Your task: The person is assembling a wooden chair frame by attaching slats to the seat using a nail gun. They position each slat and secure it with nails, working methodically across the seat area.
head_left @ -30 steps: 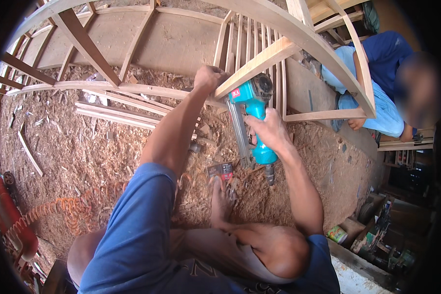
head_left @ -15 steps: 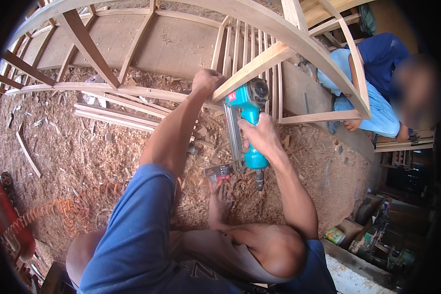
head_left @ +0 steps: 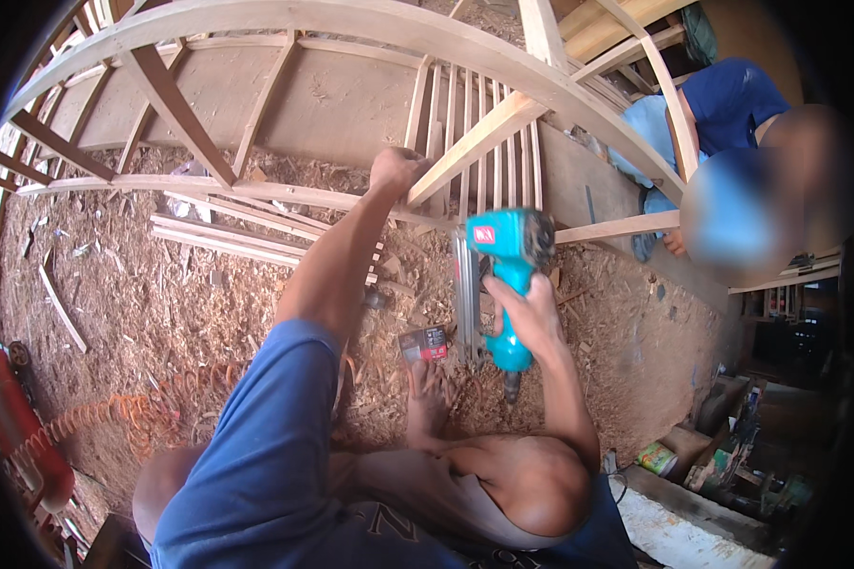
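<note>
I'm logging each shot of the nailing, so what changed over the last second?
The right hand drew the teal nail gun down and back from the slanted wooden strip, so its nose now sits lower and clear of it. Nothing was grasped or released. The left hand stays gripping the frame by the strip, and the small box and orange hose lie where they were.

bare, pale wooden frame [head_left: 465, 152] with matt, unfinished slats; glossy teal plastic nail gun [head_left: 505, 275] with metal magazine; rough wood shavings [head_left: 152, 303] across the floor; soft blue cloth sleeve [head_left: 266, 446].
</note>
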`<state>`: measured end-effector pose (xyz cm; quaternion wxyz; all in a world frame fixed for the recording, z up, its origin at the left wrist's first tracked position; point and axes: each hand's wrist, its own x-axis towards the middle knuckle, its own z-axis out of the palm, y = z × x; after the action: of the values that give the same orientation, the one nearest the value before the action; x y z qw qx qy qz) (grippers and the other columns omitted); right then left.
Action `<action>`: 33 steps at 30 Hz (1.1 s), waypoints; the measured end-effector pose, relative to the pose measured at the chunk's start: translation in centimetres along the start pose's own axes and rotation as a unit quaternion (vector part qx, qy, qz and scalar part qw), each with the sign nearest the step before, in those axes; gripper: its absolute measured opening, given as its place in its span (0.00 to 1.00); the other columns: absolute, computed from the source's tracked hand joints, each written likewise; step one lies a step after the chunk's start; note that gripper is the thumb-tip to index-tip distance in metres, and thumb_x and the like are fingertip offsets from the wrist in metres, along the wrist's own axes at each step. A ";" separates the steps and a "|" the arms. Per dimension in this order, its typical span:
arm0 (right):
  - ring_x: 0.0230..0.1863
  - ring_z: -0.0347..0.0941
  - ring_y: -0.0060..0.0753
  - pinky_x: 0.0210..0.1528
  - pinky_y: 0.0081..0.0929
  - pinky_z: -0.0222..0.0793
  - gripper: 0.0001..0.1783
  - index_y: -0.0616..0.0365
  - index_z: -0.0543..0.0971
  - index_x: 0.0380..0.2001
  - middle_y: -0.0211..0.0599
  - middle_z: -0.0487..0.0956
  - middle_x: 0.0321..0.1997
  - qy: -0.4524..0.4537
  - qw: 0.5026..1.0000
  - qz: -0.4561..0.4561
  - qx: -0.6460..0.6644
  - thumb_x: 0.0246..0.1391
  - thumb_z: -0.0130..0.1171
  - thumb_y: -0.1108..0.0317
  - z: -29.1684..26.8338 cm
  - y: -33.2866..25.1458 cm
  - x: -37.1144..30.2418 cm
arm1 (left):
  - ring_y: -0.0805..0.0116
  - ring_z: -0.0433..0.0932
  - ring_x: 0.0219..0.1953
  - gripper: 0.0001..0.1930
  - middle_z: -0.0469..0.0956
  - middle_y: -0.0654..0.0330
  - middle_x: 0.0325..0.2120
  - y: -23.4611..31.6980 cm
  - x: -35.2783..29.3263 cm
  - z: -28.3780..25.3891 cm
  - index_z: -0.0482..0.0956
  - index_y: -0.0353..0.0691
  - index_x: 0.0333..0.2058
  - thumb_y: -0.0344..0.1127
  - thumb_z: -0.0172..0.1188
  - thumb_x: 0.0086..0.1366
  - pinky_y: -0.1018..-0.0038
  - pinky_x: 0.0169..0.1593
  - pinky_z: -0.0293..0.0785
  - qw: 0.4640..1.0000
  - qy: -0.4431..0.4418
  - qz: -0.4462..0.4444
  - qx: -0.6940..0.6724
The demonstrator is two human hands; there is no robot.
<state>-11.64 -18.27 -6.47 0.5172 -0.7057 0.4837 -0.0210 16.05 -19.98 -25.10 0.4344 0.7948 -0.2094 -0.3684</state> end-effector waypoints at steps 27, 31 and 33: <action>0.19 0.72 0.40 0.24 0.42 0.71 0.13 0.57 0.74 0.42 0.36 0.74 0.21 0.296 0.772 0.225 0.515 0.59 0.61 0.63 0.0 41.4 -14.6 | 0.66 0.76 0.16 0.22 0.80 0.55 0.18 0.3 -14.1 4.7 0.74 0.39 0.53 0.40 0.66 0.65 0.66 0.19 0.71 0.917 0.097 0.188 0.339; 0.18 0.73 0.42 0.23 0.44 0.72 0.17 0.58 0.72 0.49 0.39 0.74 0.21 0.304 0.753 0.224 0.539 0.59 0.62 0.65 0.2 42.3 -14.3 | 0.55 0.81 0.20 0.19 0.83 0.53 0.20 1.0 -11.8 4.1 0.74 0.49 0.55 0.38 0.62 0.66 0.60 0.24 0.77 0.884 0.085 0.197 0.415; 0.17 0.73 0.43 0.22 0.45 0.72 0.20 0.59 0.71 0.52 0.40 0.75 0.21 0.314 0.752 0.241 0.527 0.59 0.62 0.67 0.2 44.1 -13.9 | 0.57 0.81 0.19 0.17 0.83 0.53 0.21 0.8 -10.9 3.5 0.76 0.51 0.55 0.35 0.61 0.67 0.61 0.22 0.76 0.878 0.058 0.257 0.399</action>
<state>-48.06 -8.18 -33.10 0.6143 -0.1347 0.6851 -0.3677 6.36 -15.13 -21.23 0.1718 0.8388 -0.5101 -0.0820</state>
